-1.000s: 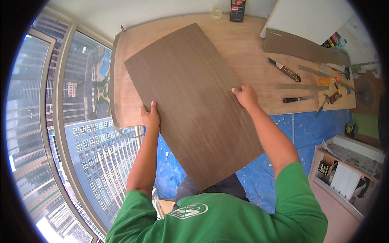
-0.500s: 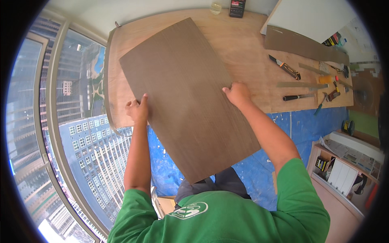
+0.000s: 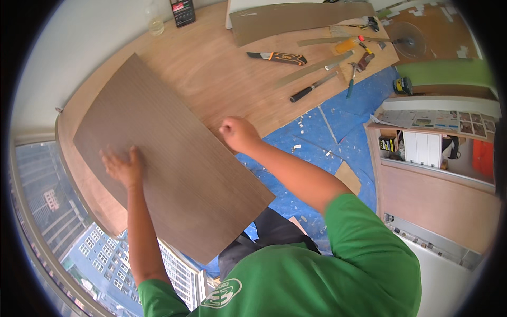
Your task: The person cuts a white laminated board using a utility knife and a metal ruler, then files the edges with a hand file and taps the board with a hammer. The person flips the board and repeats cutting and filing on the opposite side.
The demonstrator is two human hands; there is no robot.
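A large brown wood-grain panel (image 3: 169,121) lies aslant on the wooden worktop, its near end jutting past the edge toward my body. My left hand (image 3: 122,166) rests on its face near the left edge, fingers spread and slightly blurred. Just off the panel's right edge is my right hand (image 3: 240,134), its fingers curled in, with nothing visible in them. To the right on the worktop lie a utility knife (image 3: 277,57) with an orange and black handle and a black-handled tool (image 3: 302,94) with a narrow metal blade.
Thin strips (image 3: 315,70), a hammer (image 3: 351,79) and a long brown offcut (image 3: 301,21) lie farther right on the worktop (image 3: 190,68). A phone (image 3: 182,12) and a glass (image 3: 155,25) stand at the back. Blue sheeting (image 3: 311,137) covers the floor; a low cabinet (image 3: 433,185) stands right.
The view has swung right. My left hand has gone from the panel's left edge to flat on its face. My right hand has let go of the right edge and curled.
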